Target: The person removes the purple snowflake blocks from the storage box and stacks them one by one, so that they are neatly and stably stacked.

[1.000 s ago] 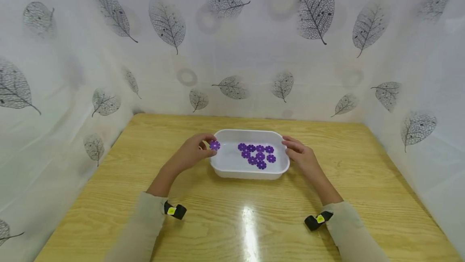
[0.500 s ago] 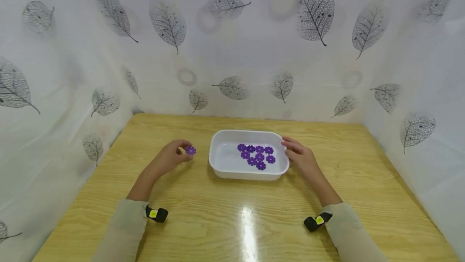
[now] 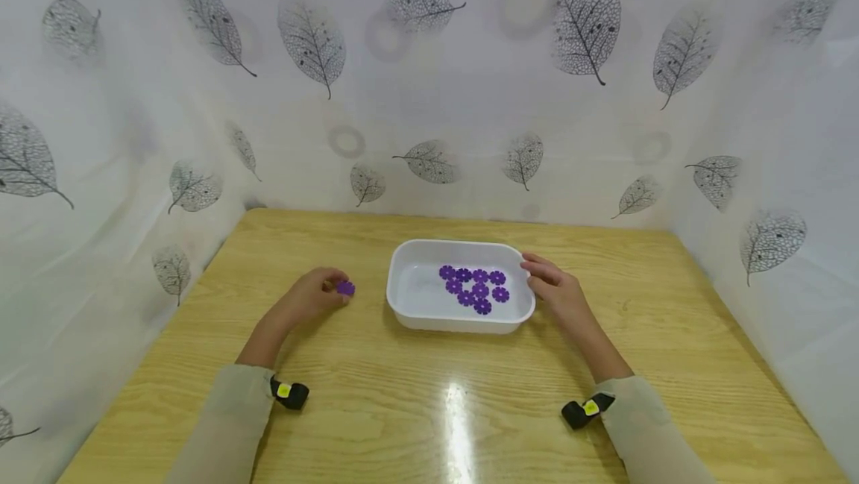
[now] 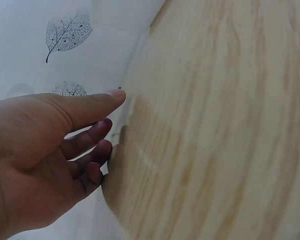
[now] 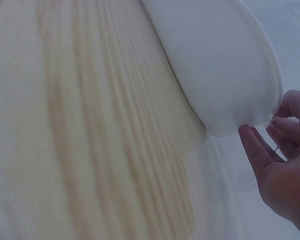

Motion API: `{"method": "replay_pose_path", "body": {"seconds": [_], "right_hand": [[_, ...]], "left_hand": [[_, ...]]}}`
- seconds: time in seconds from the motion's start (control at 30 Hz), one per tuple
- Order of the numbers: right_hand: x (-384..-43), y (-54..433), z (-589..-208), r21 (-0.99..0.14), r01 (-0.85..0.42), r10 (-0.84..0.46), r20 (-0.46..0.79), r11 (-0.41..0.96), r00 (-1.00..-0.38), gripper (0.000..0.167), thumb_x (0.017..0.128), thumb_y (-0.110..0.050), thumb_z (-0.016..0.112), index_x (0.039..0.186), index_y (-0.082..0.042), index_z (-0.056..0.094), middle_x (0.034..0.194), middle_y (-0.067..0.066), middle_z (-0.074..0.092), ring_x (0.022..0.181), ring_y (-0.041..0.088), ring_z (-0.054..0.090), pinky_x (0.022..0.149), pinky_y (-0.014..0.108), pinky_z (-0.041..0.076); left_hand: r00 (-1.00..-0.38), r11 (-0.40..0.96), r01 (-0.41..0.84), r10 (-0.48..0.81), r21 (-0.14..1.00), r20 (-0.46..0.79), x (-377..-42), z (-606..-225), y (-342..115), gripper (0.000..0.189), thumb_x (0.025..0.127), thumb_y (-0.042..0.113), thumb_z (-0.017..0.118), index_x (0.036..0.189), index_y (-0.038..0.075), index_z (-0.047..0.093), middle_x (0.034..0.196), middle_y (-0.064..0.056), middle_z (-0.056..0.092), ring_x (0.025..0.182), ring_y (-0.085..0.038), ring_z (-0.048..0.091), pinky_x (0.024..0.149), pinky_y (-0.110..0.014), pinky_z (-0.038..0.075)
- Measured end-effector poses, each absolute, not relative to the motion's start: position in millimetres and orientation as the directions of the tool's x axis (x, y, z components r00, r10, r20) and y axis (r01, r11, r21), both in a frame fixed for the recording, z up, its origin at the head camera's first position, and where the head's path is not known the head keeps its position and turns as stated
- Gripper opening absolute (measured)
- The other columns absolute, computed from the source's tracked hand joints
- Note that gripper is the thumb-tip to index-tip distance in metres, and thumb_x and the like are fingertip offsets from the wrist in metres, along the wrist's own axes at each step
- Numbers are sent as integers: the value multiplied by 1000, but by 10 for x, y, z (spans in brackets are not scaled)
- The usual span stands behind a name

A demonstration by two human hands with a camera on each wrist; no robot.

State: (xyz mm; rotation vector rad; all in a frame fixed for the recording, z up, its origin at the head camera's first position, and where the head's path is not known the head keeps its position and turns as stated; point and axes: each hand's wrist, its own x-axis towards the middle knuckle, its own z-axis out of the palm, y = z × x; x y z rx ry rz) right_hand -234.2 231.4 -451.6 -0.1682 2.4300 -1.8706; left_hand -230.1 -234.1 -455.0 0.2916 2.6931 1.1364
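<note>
In the head view, my left hand (image 3: 314, 293) is low over the table, left of the tray. Its thumb and fingers pinch a purple flower-shaped disc (image 3: 345, 288). The left wrist view shows the thumb and curled fingers of that left hand (image 4: 50, 155), with the disc hidden. My right hand (image 3: 558, 291) holds the right end of a white plastic tray (image 3: 429, 319), fingertips at the rim. From the right wrist, the thumb of the right hand (image 5: 287, 160) lies against the tray's outer wall (image 5: 220, 65). Several matching purple discs (image 3: 479, 291) lie inside the tray, toward its right side.
The tray stands on a wooden table (image 3: 376, 394) that has a light-coloured grain. White cloth (image 3: 429, 81) printed with grey leaves hangs behind the table and along both sides. Black straps with small devices (image 3: 290, 394) sit at both wrists.
My left hand has moved from the tray's left rim leftward with the purple disc, then down toward the table. My right hand and the tray have stayed where they were.
</note>
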Motion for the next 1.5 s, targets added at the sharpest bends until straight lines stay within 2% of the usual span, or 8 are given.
{"method": "replay_pose_path", "body": {"seconds": [0.1, 0.33, 0.53, 0.87, 1.07, 1.27, 1.5], "right_hand": [[-2341, 2314, -4515, -964, -46, -132, 11, 263, -991, 40, 102, -17, 58, 139, -2, 58, 159, 2, 43, 149, 23, 34, 103, 11, 41], [-2348, 2311, -4553, -955, -50, -137, 10, 291, -990, 40, 103, -20, 58, 140, -5, 59, 159, 1, 42, 150, 23, 33, 111, 24, 40], [-2358, 2269, -4562, -956, -48, -150, 4, 289, -989, 39, 102, -18, 57, 139, -6, 59, 159, 0, 42, 150, 22, 34, 110, 25, 42], [-2409, 2189, -4555, -945, -66, -144, 20, 321, -989, 36, 102, -19, 58, 135, -8, 63, 156, -2, 46, 147, 22, 38, 116, 41, 38], [-2411, 2212, -4560, -949, -69, -138, 28, 308, -990, 35, 101, -18, 58, 134, -8, 64, 156, -2, 46, 148, 22, 37, 117, 42, 37], [-2382, 2267, -4561, -952, -68, -133, 29, 299, -991, 36, 101, -15, 58, 135, -5, 62, 156, -1, 46, 148, 22, 37, 116, 38, 37], [-2344, 2316, -4539, -953, -58, -108, 27, 296, -994, 37, 101, -16, 58, 136, -5, 61, 157, -1, 45, 149, 22, 35, 116, 35, 37]], "left_hand": [[-960, 689, 113, 263, 715, -102, -2309, -4575, -2355, 38, 96, 15, 68, 128, -4, 61, 122, -22, 64, 111, -33, 60, 97, -50, 50], [-956, 697, 147, 283, 702, -81, -2295, -4607, -2372, 38, 95, 13, 68, 126, -8, 61, 120, -24, 65, 109, -35, 60, 97, -52, 49], [-959, 716, 148, 273, 682, -78, -2255, -4615, -2397, 40, 96, 13, 68, 128, -9, 60, 124, -27, 63, 114, -40, 59, 100, -56, 48], [-960, 720, 140, 268, 680, -85, -2202, -4642, -2471, 43, 96, 15, 68, 131, -9, 58, 128, -28, 60, 119, -43, 56, 102, -58, 46], [-959, 707, 146, 274, 692, -77, -2213, -4629, -2460, 45, 97, 15, 67, 134, -9, 56, 131, -29, 58, 121, -44, 55, 104, -58, 45], [-956, 708, 151, 281, 690, -80, -2255, -4604, -2404, 46, 95, 15, 68, 134, -8, 56, 126, -26, 60, 113, -38, 58, 99, -55, 48], [-961, 679, 144, 270, 720, -62, -2307, -4391, -2241, 50, 97, 20, 68, 140, -2, 53, 135, -26, 55, 107, -34, 62, 85, -44, 56]]}}
